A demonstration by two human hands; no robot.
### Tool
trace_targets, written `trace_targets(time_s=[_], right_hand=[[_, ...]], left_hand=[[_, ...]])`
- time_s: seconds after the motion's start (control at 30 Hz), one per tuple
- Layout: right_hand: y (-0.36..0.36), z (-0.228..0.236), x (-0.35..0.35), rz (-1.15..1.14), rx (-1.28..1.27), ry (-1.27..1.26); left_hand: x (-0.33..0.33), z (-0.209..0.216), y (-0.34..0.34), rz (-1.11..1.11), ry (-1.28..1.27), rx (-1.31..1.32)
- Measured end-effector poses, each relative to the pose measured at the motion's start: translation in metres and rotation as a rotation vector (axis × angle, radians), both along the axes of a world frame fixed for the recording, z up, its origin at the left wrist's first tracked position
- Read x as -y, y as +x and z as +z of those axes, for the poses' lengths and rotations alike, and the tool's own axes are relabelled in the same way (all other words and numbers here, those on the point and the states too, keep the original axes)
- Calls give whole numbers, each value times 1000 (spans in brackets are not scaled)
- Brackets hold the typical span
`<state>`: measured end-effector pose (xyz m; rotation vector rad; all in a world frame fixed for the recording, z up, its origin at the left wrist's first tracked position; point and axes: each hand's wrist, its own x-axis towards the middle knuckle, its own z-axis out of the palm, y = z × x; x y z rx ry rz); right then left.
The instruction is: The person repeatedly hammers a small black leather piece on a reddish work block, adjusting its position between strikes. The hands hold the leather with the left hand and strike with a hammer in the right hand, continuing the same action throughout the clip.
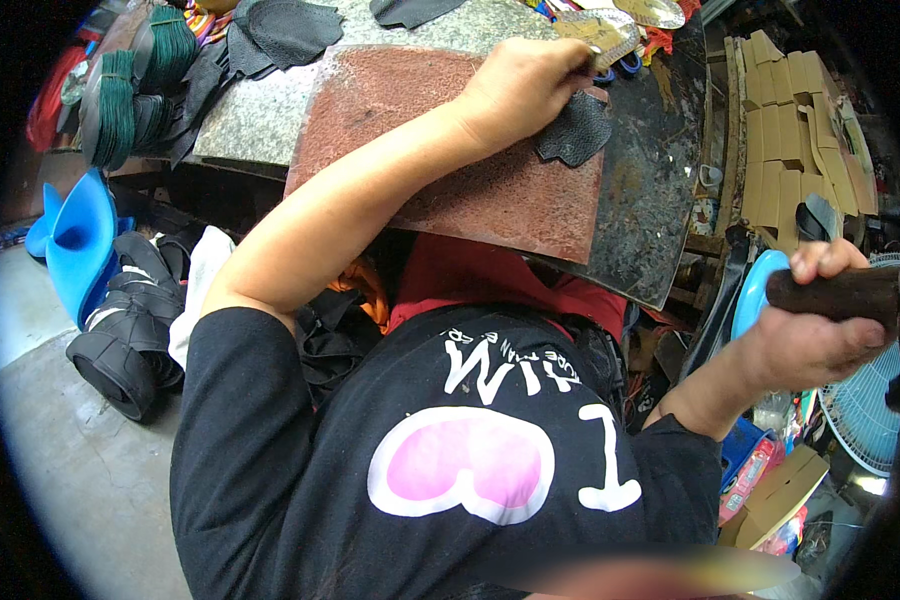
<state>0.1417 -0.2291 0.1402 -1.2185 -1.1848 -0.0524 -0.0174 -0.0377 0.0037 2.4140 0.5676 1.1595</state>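
My left hand (526,88) reaches across the bench with its fingers closed at the edge of a tan, metal-rimmed piece (604,34) that looks like a cutting die. Part of its edge is hidden by the fingers. Just below that hand lies a cut piece of black leather (576,132), on the right part of a worn reddish-brown board (370,120). Off to the right, my right hand (820,335) is raised and wrapped around a thick dark handle (830,294), which looks like a mallet's. The tool's far end runs into the dark rim of the view.
Black leather pieces (282,35) and green cord bundles (116,105) lie at the bench's far left. Another metal-rimmed die (652,10) sits at the back. Stacked cardboard boxes (785,130) and a blue fan (860,410) stand right. Black rolls (120,360) lie on the floor left.
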Motion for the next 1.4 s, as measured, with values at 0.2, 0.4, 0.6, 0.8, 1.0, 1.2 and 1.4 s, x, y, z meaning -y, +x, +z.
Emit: trace_targets(time_s=[0.2,0.4,0.6,0.8,1.0,1.2,1.4], right_hand=[[29,-95,0,35,-66,-658],[60,-129,-4,-309,679,-740],[38,-130,-44,-195,666,-508],[10,-140,-85,-52,549,-510],[10,-152,-85,24,380,-435],[11,-152,-85,-4,418,-434],[11,-153,-85,3,414,-421]], left_hand=[[6,-3,5,24,57,6],[-2,-11,0,74,-308,79],[-2,-14,1,32,-450,149],[-3,-14,-1,-51,-681,214],[-11,-19,2,-76,-815,269],[-17,-23,5,-153,-925,463],[-10,-18,3,-151,-768,281]])
